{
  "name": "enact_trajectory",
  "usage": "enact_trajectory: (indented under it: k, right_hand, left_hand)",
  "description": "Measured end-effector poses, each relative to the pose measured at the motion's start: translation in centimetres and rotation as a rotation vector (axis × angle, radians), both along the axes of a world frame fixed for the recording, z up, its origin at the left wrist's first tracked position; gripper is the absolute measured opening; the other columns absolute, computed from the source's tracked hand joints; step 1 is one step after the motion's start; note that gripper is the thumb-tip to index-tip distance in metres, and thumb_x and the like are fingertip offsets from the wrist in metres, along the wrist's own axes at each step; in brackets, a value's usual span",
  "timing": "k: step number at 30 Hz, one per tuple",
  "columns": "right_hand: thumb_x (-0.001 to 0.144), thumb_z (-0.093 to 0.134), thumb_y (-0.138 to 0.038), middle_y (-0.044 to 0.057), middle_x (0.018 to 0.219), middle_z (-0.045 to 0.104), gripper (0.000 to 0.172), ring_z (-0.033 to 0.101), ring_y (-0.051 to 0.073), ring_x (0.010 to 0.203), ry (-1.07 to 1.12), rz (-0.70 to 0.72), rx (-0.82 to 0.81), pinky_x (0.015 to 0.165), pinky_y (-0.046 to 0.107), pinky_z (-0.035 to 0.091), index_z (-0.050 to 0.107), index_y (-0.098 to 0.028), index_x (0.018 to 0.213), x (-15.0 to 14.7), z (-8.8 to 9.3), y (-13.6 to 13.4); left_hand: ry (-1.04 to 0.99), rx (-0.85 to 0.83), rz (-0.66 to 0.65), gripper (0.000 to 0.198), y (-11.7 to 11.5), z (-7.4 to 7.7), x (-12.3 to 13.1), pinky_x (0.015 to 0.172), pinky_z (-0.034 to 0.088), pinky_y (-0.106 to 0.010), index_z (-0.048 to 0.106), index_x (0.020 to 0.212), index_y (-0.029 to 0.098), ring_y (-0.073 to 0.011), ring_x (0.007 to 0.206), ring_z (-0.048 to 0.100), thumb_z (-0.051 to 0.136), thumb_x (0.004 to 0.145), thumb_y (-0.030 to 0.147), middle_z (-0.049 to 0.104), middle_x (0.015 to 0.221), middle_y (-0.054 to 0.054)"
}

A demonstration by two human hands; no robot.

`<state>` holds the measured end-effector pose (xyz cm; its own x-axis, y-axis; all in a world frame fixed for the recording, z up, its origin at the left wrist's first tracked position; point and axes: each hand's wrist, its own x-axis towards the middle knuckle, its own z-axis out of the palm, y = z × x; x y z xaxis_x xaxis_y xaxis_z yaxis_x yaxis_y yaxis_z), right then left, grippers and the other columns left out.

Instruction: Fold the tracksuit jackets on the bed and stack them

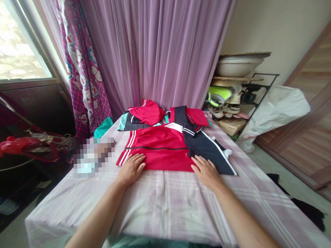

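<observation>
Both my hands lie flat, fingers spread, left hand [131,168] and right hand [206,170] on the near hem of the red shorts [158,151] at 12 o'clock on the bench [170,209], smoothed but unfolded, dark garment [208,148] at 1 o'clock waiting.

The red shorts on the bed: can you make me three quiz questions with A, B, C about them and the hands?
1. Where do the red shorts lie?
A on the floor
B on the bed
C on the shelf

2. What colour are their side stripes?
A white
B green
C yellow

3. How are the left hand and right hand?
A balled in fists
B holding a cup
C flat, fingers spread

B: they lie spread on the checked sheet.
A: white lines run down the left edge.
C: both palms press the lower hem.
</observation>
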<state>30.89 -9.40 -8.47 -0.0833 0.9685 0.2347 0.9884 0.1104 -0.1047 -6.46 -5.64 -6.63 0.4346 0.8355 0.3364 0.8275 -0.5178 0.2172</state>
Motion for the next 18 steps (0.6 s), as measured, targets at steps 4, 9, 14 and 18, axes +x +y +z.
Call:
enact_trajectory:
  k: [4,9,14,18]
  right_hand:
    - [0.096,0.033,-0.036,0.007,0.143,0.056,0.047,0.048,0.024,0.134,0.018,-0.074,0.06,0.11,0.049,0.035,0.061,-0.024,0.132,2.6,-0.9,0.3]
    - [0.094,0.032,-0.034,0.012,0.124,0.069,0.047,0.06,0.025,0.119,0.121,-0.126,0.202,0.106,0.043,0.044,0.072,-0.018,0.113,7.2,-1.8,0.8]
    - [0.09,0.037,-0.035,0.012,0.121,0.07,0.044,0.062,0.027,0.115,0.156,-0.119,0.257,0.104,0.043,0.047,0.074,-0.019,0.11,8.0,-2.2,0.8]
    - [0.09,0.038,-0.035,0.011,0.121,0.07,0.043,0.062,0.025,0.116,0.166,-0.119,0.259,0.104,0.041,0.047,0.074,-0.02,0.109,7.6,-2.2,0.7]
  left_hand:
    - [-0.066,0.037,0.116,0.049,0.2,0.2,-0.6,0.114,0.038,-0.045,0.062,0.13,0.02,-0.0236,0.132,0.051,0.03,0.099,0.042,0.06,0.139,-0.009]
    - [-0.105,-0.023,0.609,0.048,0.2,0.2,-1.8,0.112,0.031,-0.059,0.055,0.135,0.02,-0.0306,0.135,0.048,0.03,0.099,0.04,0.057,0.142,-0.013]
    - [-0.097,-0.107,0.682,0.045,0.4,0.0,-3.1,0.108,0.032,-0.058,0.056,0.132,0.021,-0.0295,0.127,0.054,0.034,0.097,0.04,0.064,0.133,-0.014]
    - [-0.082,-0.107,0.66,0.044,0.7,0.1,-3.5,0.104,0.04,-0.047,0.058,0.13,0.022,-0.0281,0.123,0.058,0.038,0.096,0.042,0.066,0.131,-0.012]
